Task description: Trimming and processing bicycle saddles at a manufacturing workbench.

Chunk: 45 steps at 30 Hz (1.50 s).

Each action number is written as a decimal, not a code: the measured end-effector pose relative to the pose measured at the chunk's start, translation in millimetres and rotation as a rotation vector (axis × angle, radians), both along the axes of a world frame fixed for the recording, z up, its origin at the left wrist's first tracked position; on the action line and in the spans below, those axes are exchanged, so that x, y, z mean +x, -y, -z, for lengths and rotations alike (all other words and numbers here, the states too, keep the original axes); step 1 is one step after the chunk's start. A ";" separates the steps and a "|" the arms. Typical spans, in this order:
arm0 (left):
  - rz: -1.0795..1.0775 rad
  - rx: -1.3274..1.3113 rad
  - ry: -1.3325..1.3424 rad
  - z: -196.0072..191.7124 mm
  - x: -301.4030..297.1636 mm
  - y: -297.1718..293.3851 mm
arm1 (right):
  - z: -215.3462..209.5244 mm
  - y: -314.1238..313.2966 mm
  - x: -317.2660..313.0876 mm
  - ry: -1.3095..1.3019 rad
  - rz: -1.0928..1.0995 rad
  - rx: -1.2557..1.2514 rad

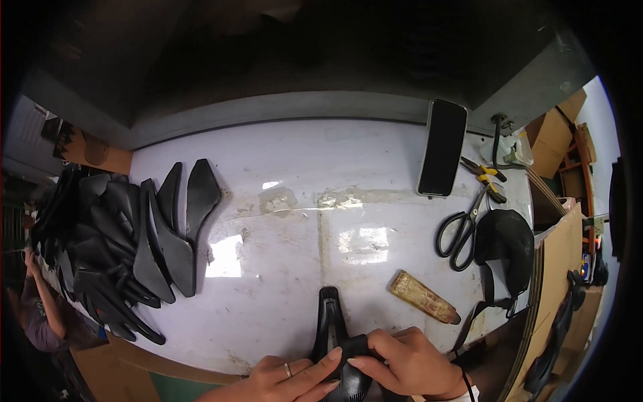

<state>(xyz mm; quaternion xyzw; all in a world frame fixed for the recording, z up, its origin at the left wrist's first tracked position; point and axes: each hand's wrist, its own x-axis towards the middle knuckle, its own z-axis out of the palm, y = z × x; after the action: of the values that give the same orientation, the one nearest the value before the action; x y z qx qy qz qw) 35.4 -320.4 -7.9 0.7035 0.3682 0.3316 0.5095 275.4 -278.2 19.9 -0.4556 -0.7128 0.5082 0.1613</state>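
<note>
At the table's near edge lies a long black moulded piece (pixel 329 309), narrow at the far end with a ridged tip and a slot along its middle. Its shape resembles a bicycle saddle. My left hand (pixel 288 378), with a ring on one finger, holds its near part, thumb and fingers pressed onto it. My right hand (pixel 410 362) pinches a black flap-like part (pixel 355 345) at its right side. Fingers of both hands cover much of the near end. To the right lies a short tool wrapped in yellowish-brown tape (pixel 423 298).
Black curved pieces (pixel 110 234) are heaped on the left of the white table (pixel 288 268). On the right are a phone (pixel 443 149), yellow-handled pliers (pixel 485 175), black-handled scissors (pixel 459 234) and a black fabric item (pixel 504 248). Another person (pixel 50 308) is at far left.
</note>
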 end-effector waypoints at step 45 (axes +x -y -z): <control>-0.275 0.027 -0.375 -3.5 15.2 22.1 | 20.3 28.6 10.1 0.286 -0.146 0.366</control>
<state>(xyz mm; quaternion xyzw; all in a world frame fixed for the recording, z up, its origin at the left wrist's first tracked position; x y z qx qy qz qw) 50.7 -342.5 -4.3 0.7028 0.5444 0.2662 0.3726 285.5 -306.8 -0.4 -0.4335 -0.8397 0.3109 0.1014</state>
